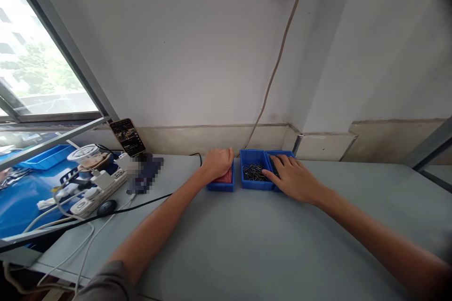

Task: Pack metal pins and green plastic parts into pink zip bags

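Observation:
Three small blue bins stand on the grey table near the wall. The left bin (221, 187) contains something reddish-pink (226, 178), perhaps plastic bags. Over its far part lies my left hand (218, 162), its fingers curled; what they hold, if anything, is hidden. Many dark screws (253, 172) fill the middle bin (253, 154). My right hand (291, 176) rests across the right bin (282, 153) with fingers apart and covers most of its contents. The right thumb reaches over the wall between the middle and right bins.
At the left, a phone (127, 137) stands propped up beside a power strip (97, 194) with plugs and loose cables. A black round object (106, 207) and a lidded cup (84, 153) are near it. A cord (278, 56) hangs down the wall behind the bins.

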`<state>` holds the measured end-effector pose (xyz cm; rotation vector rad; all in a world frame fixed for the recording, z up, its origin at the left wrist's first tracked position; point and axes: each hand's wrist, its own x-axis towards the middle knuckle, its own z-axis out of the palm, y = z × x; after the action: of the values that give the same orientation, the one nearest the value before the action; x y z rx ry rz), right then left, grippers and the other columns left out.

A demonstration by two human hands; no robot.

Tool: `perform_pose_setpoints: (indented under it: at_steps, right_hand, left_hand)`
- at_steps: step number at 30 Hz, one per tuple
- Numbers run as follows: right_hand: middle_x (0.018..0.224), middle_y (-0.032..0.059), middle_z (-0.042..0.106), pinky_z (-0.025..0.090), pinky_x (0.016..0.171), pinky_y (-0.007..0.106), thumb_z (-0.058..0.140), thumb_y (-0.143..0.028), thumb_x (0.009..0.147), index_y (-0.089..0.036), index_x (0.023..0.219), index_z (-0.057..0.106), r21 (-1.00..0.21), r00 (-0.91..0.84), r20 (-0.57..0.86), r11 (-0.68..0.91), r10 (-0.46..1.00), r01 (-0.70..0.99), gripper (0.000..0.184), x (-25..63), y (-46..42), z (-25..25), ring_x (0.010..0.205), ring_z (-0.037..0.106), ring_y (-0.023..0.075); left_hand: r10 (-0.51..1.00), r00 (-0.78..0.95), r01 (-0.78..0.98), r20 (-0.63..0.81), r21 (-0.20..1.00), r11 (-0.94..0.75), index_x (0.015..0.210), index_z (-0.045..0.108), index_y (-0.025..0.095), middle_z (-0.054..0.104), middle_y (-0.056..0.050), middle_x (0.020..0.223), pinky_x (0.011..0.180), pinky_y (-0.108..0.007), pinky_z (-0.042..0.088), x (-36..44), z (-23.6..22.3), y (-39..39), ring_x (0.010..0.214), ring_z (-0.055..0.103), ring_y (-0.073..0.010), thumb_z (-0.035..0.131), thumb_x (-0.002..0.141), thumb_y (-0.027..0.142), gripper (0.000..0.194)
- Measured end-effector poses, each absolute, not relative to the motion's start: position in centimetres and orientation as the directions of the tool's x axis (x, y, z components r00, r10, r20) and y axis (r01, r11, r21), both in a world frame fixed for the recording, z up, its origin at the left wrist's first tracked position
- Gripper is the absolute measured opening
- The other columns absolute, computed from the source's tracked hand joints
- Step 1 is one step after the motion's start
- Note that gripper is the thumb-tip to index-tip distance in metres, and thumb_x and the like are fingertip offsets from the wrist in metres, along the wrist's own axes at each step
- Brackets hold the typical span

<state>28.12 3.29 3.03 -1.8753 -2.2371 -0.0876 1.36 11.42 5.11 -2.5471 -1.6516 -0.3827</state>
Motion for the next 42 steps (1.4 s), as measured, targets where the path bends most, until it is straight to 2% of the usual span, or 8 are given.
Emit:
perform_pose_setpoints:
  at_steps: [9, 14, 22, 30, 34, 42]
  right_hand:
    - [0.146, 0.0241, 0.064, 0.045, 0.114, 0.059, 0.023, -0.075, 0.106, -0.014, 0.152, 0.059, -0.109, -0.173, 0.227, 0.201, 0.959, 0.974, 0.085, 28.3, 3.4, 2.8, 0.134, 0.059, 0.0441]
    - [0.146, 0.0236, 0.064, 0.046, 0.113, 0.06, 0.022, -0.076, 0.105, -0.015, 0.15, 0.06, -0.116, -0.174, 0.237, 0.206, 0.956, 0.972, 0.085, 28.2, 3.3, 2.8, 0.132, 0.06, 0.0443]
    - [0.145, 0.0244, 0.064, 0.046, 0.112, 0.058, 0.023, -0.073, 0.107, -0.012, 0.15, 0.059, -0.099, -0.175, 0.235, 0.203, 0.956, 0.974, 0.083, 28.3, 3.3, 2.8, 0.132, 0.06, 0.0432]
    - [0.145, 0.0223, 0.065, 0.046, 0.112, 0.058, 0.022, -0.072, 0.108, -0.017, 0.148, 0.06, -0.099, -0.184, 0.246, 0.213, 0.952, 0.972, 0.079, 28.3, 3.3, 2.6, 0.132, 0.061, 0.0426]
    - [0.145, 0.0223, 0.065, 0.046, 0.112, 0.057, 0.023, -0.071, 0.108, -0.016, 0.144, 0.063, -0.099, -0.19, 0.244, 0.219, 0.951, 0.971, 0.076, 28.3, 3.3, 2.6, 0.131, 0.061, 0.0419]
    - [0.149, 0.0218, 0.063, 0.044, 0.115, 0.055, 0.02, -0.07, 0.109, -0.015, 0.149, 0.06, -0.085, -0.193, 0.239, 0.218, 0.952, 0.972, 0.078, 28.3, 3.1, 2.7, 0.135, 0.059, 0.0403]
  left_hand:
    - [0.849, 0.366, 0.902, 0.382, 0.078, -0.424, 0.092, 0.075, 0.016, 0.081, -0.015, 0.091, 0.083, -0.036, 0.052, 0.5, 7.0, 10.9, 0.086, 0.076, -0.0272, 0.026, 0.117, 0.034, 0.058]
    - [0.813, 0.362, 0.895, 0.456, 0.074, -0.44, 0.093, 0.072, 0.015, 0.078, -0.015, 0.088, 0.083, -0.036, 0.05, 0.1, 8.2, 10.6, 0.085, 0.074, -0.0259, 0.023, 0.117, 0.031, 0.057]
    - [0.759, 0.359, 0.879, 0.543, 0.076, -0.471, 0.078, 0.066, 0.017, 0.073, -0.011, 0.076, 0.076, -0.035, 0.046, -0.3, 9.1, 10.0, 0.076, 0.07, -0.0238, 0.025, 0.116, 0.028, 0.057]
    - [0.716, 0.336, 0.871, 0.612, 0.089, -0.484, 0.071, 0.057, 0.02, 0.066, -0.007, 0.067, 0.069, -0.035, 0.04, -0.5, 11.7, 8.1, 0.067, 0.064, -0.0219, 0.022, 0.116, 0.029, 0.059]
    - [0.742, 0.358, 0.835, 0.567, 0.16, -0.526, 0.064, 0.049, 0.022, 0.058, -0.003, 0.057, 0.064, -0.036, 0.036, -0.1, 12.5, 5.9, 0.056, 0.057, -0.0195, 0.024, 0.116, 0.032, 0.059]
    - [0.812, 0.514, 0.735, 0.276, 0.346, -0.583, 0.058, 0.041, 0.023, 0.061, -0.001, 0.058, 0.064, -0.036, 0.036, -0.1, 11.5, 0.4, 0.053, 0.052, -0.0176, 0.026, 0.117, 0.043, 0.063]
